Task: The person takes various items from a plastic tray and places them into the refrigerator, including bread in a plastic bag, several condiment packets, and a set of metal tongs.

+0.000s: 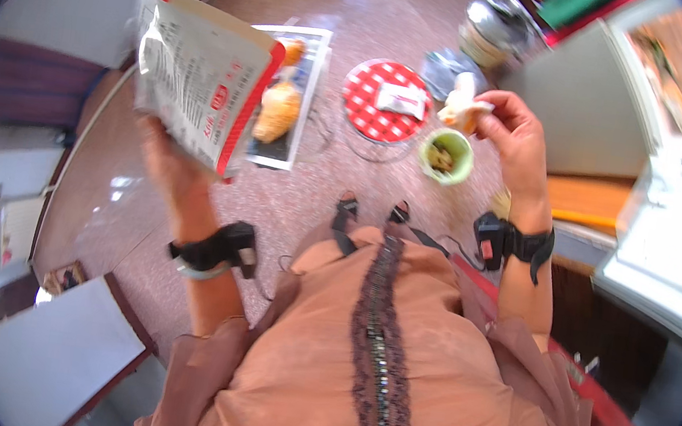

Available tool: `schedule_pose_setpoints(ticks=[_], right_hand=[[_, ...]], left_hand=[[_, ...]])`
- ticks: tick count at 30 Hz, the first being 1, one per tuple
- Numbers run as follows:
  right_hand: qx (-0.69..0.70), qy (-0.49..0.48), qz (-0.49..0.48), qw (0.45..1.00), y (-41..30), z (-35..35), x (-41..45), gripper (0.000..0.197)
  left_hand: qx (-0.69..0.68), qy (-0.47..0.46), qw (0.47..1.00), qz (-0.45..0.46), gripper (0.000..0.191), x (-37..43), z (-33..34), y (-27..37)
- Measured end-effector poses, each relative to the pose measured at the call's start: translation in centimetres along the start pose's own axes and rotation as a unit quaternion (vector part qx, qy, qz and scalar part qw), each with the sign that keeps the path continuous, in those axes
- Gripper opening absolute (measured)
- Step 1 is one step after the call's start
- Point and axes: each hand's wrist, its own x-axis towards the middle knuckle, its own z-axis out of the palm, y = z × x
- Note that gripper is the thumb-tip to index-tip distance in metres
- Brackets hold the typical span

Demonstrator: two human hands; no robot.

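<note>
A large white and red plastic pouch bearing writing is in my left hand, which grips it by the lower edge; most of my fingers are hidden behind it. On the right, my right hand pinches a crumpled whitish piece with orange on it, perhaps a wrapper or tissue. Just below that piece stands a pale green bin with brownish scraps inside. Left of the bin is a round red-and-white checked stool seat, and a small white packet with writing lies on it.
Beyond the pouch, a rectangular board with a food picture stands near the stool. A metal pot and a greyish plastic bag are at the back right. A white counter or sink runs along the right, a white-topped table at lower left.
</note>
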Motion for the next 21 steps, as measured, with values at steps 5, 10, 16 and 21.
schedule_pose_setpoints(ticks=[5, 10, 16, 21], right_hand=[[-0.093, 0.2, 0.053, 0.974, 4.9, -10.3, -3.5, 0.015], [-0.138, 0.245, 0.091, 0.955, 10.3, -13.2, -5.6, 0.015], [-0.333, 0.171, 0.107, 0.921, 21.9, -19.1, -4.1, 0.028], [-0.142, 0.063, 0.213, 0.965, 11.4, -17.6, -0.7, 0.021]], left_hand=[[0.288, -0.001, 0.956, 0.055, 0.02, -0.7, -2.9, 0.4], [0.352, -0.098, 0.931, -0.001, 0.015, -1.1, -2.3, -1.9], [0.307, -0.127, 0.942, -0.032, 0.014, -1.7, 1.6, -5.2], [0.286, -0.155, 0.942, -0.087, 0.013, -4.1, 5.2, -7.7]])
